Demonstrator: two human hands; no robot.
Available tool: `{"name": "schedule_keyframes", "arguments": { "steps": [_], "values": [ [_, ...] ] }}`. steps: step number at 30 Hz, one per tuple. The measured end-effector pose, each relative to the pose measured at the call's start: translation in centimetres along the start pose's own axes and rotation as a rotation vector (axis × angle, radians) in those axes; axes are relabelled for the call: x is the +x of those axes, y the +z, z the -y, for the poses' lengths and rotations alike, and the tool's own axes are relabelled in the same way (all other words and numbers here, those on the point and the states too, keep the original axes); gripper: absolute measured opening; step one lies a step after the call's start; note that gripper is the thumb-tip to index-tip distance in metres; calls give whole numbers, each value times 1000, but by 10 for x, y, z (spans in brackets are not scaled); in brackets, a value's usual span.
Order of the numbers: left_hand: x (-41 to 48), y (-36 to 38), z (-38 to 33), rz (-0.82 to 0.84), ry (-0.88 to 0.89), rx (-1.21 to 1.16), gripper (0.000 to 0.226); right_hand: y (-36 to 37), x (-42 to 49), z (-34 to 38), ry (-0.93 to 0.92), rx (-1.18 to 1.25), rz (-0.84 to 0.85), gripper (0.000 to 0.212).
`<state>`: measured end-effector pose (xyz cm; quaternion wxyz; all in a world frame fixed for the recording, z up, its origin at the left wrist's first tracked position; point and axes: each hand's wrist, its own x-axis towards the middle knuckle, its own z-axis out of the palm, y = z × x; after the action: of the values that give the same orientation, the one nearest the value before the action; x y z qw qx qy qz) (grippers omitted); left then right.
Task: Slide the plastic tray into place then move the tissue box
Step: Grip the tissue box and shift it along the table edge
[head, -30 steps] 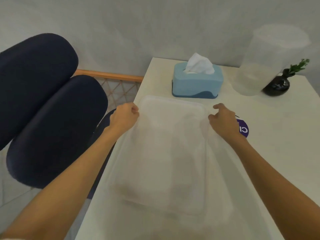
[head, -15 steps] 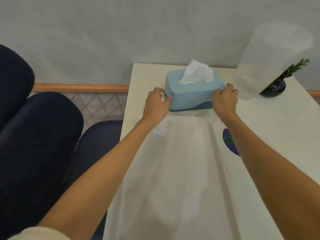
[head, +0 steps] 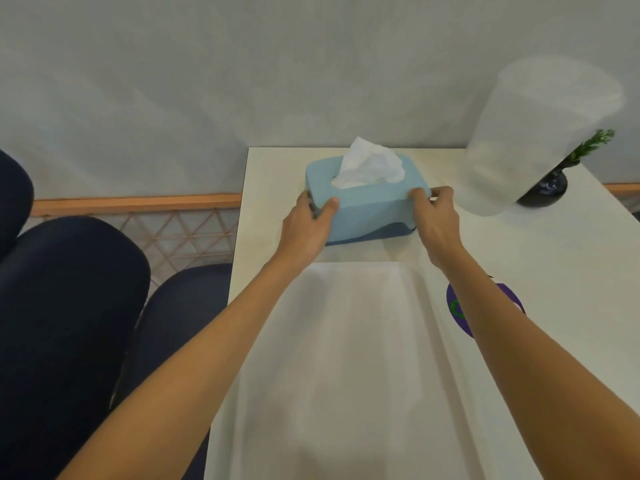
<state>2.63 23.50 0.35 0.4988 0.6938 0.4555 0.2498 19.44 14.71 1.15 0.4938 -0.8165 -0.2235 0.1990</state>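
Note:
A light blue tissue box (head: 370, 209) with a white tissue sticking out of its top stands near the far edge of the white table (head: 540, 271). My left hand (head: 306, 225) grips its left end and my right hand (head: 434, 220) grips its right end. The box looks tilted, its near side lifted slightly off the table. A translucent white plastic tray (head: 349, 368) lies flat on the table in front of the box, between my forearms.
A tall translucent plastic container (head: 533, 140) stands at the back right, with a small dark vase holding a green sprig (head: 550, 188) behind it. A purple round sticker (head: 460, 310) sits right of the tray. Dark blue chair cushions (head: 69, 306) are at the left.
My hands let go of the tray's far corners and moved forward onto the ends of the tissue box. They now grip it more firmly and its near side has tipped up a little.

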Motion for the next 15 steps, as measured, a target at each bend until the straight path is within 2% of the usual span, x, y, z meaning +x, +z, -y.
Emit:
{"name": "schedule_keyframes", "arguments": {
  "steps": [5, 10, 12, 15],
  "values": [
    [16, -27, 13, -7, -9, 8, 47, 14, -8, 5, -46, -47, 72, 42],
    [37, -56, 28, 15, -18, -10, 52, 41, -7, 17, -139, -57, 174, 55],
    [47, -65, 30, 51, -20, -61, 55, 49, -1, 24, -142, -56, 218, 58],
    [63, -74, 28, 72, -30, -118, 46, 61, 12, 34, -99, -26, 262, 59]
  ]
}}
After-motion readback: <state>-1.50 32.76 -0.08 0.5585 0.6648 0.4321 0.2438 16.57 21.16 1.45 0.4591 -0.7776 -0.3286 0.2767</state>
